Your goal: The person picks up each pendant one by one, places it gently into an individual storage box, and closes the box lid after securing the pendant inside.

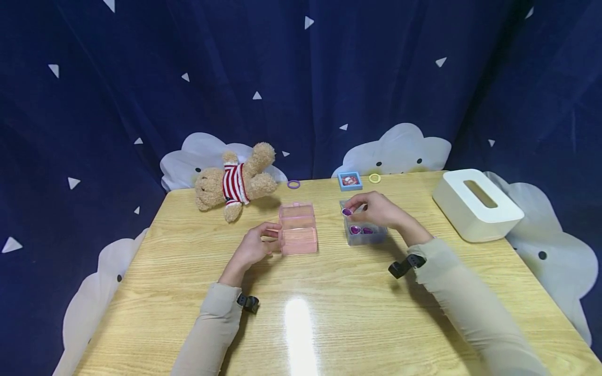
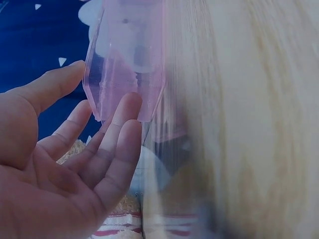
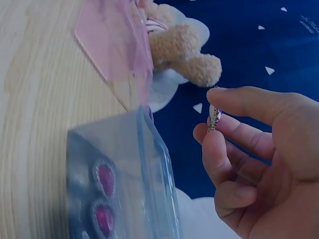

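Observation:
My left hand point(image 1: 254, 246) rests at the left end of an open pink see-through box point(image 1: 298, 242). In the left wrist view its loosely bent fingers point(image 2: 130, 144) touch the box's end wall, and the thumb tip reaches the rim. Above an open bluish see-through box point(image 1: 366, 238), my right hand point(image 1: 376, 210) pinches a purple gem ornament point(image 1: 347, 212) with a beaded metallic edge point(image 3: 215, 118) between thumb and fingertips. Two more purple-pink teardrop gems point(image 3: 105, 178) with sparkling borders lie inside the bluish box.
A teddy bear point(image 1: 235, 183) in a striped shirt lies at the back left. Along the back edge are a purple ring point(image 1: 293, 184), a small blue-framed picture point(image 1: 350, 181) and a yellow ring point(image 1: 374, 178). A white tissue box point(image 1: 477, 205) stands at the right.

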The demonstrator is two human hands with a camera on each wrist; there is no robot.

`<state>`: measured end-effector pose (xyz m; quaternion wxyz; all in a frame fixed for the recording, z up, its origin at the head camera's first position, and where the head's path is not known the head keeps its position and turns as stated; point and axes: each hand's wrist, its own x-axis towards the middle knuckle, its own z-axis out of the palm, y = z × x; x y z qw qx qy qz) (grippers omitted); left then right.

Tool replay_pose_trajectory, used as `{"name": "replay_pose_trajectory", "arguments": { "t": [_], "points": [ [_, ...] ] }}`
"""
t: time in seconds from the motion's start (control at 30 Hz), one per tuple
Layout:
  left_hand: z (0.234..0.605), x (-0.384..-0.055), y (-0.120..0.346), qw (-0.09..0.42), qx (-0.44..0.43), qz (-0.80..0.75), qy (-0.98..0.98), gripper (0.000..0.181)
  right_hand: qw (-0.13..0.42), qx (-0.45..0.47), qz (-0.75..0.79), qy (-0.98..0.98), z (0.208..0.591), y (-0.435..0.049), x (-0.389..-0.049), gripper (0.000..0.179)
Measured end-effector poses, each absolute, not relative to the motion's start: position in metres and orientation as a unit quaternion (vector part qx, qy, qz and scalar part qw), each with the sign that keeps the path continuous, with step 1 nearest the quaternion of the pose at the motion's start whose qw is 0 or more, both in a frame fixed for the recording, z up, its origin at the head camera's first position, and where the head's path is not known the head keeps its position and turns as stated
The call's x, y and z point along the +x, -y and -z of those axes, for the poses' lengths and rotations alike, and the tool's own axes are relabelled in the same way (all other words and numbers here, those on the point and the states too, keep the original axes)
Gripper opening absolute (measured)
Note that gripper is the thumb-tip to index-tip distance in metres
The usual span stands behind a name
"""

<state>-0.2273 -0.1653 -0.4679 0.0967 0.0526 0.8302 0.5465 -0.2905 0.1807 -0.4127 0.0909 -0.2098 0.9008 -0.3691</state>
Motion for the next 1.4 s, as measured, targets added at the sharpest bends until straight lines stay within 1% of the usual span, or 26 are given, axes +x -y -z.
{"name": "replay_pose_trajectory", "arguments": {
  "t": [0.23,0.57,0.8,1.03,1.2,1.4],
  "points": [
    [0.465,-0.227,0.165,0.094,0.047,-0.538,-0.836,0.045,0.105,-0.211,0.35,-0.906,0.417,-0.155,-0.289,0.032],
    [0.466,-0.227,0.164,0.099,0.041,-0.536,-0.837,0.045,0.119,-0.258,0.361,-0.888,0.427,-0.123,-0.289,0.032],
    [0.468,-0.228,0.165,0.101,0.04,-0.538,-0.836,0.044,0.114,-0.298,0.374,-0.87,0.433,-0.106,-0.288,0.032],
    [0.468,-0.227,0.164,0.092,0.037,-0.532,-0.841,0.044,0.129,-0.298,0.374,-0.869,0.441,-0.092,-0.288,0.031],
    [0.469,-0.227,0.164,0.093,0.033,-0.535,-0.839,0.044,0.129,-0.299,0.35,-0.878,0.447,-0.084,-0.29,0.03],
    [0.469,-0.228,0.164,0.091,0.033,-0.541,-0.835,0.045,0.13,-0.293,0.329,-0.888,0.447,-0.077,-0.289,0.033]
  ]
}}
